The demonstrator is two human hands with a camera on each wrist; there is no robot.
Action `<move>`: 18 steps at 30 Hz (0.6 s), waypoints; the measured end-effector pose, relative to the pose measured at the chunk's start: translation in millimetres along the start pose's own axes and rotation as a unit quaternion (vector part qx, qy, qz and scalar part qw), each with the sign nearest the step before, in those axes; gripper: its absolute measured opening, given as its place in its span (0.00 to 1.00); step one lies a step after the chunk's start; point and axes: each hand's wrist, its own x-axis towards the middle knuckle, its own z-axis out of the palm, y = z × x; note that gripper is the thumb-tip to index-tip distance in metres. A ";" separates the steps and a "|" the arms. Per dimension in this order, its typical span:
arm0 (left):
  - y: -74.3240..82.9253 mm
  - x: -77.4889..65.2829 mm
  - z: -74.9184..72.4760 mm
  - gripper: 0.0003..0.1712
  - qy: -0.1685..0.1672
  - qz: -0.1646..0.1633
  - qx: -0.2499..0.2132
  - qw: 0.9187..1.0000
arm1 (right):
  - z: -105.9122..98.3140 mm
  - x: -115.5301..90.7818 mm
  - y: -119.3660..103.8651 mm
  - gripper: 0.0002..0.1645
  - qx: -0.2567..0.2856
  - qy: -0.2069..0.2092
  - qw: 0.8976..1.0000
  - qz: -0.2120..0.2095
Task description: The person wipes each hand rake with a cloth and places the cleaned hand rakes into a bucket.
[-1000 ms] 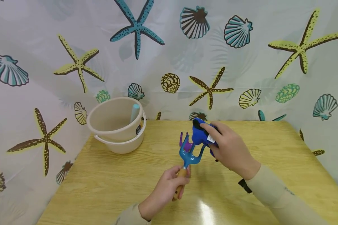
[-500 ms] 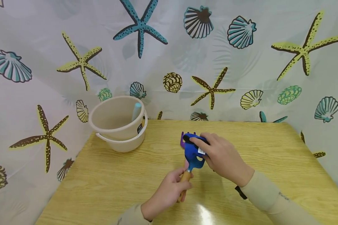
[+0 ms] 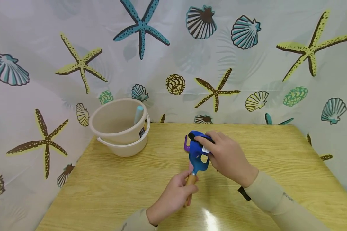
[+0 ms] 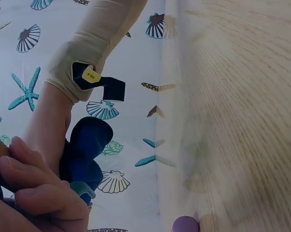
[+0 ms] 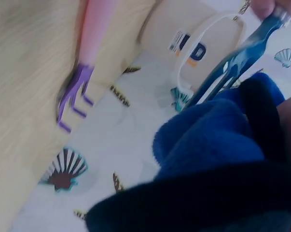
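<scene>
My left hand [image 3: 172, 194] grips the wooden handle of a blue garden hand fork [image 3: 200, 165], its tines tilted up and away. My right hand [image 3: 229, 158] holds a fuzzy blue cloth with black edging [image 3: 194, 148] against the tines, covering their upper ends. In the right wrist view the folded cloth [image 5: 208, 140] bunches over the fork [image 5: 246, 55]. Behind them lies a small hand rake with purple tines [image 5: 79, 87] and a pink handle [image 5: 96, 29], flat on the table and partly hidden in the head view.
A beige bucket [image 3: 122, 150] with a white handle stands at the back left of the wooden table [image 3: 104, 189]. A light blue rod-like end [image 3: 138, 114] sticks up inside it. A seashell-patterned curtain [image 3: 167, 64] hangs behind the table and along its sides.
My right hand has brought the cloth down and left onto the fork's tines, which showed bare before. Over the last half second both hands have shifted only slightly. The bucket stays put.
</scene>
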 end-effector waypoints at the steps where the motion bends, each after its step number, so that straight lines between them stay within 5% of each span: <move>1: -0.7 0.5 -0.3 0.14 -0.001 0.000 0.002 1.000 | -0.3 0.6 -2.3 0.33 0.011 -0.008 1.000 -0.005; 10: -1.7 2.8 -2.6 0.11 -0.005 0.026 0.040 0.999 | -5.0 0.3 -20.0 0.34 0.075 -0.045 0.995 -0.051; 18: 0.6 -1.2 1.8 0.23 -0.005 0.004 0.059 0.998 | 3.3 4.6 -8.4 0.25 -0.016 -0.046 0.999 -0.023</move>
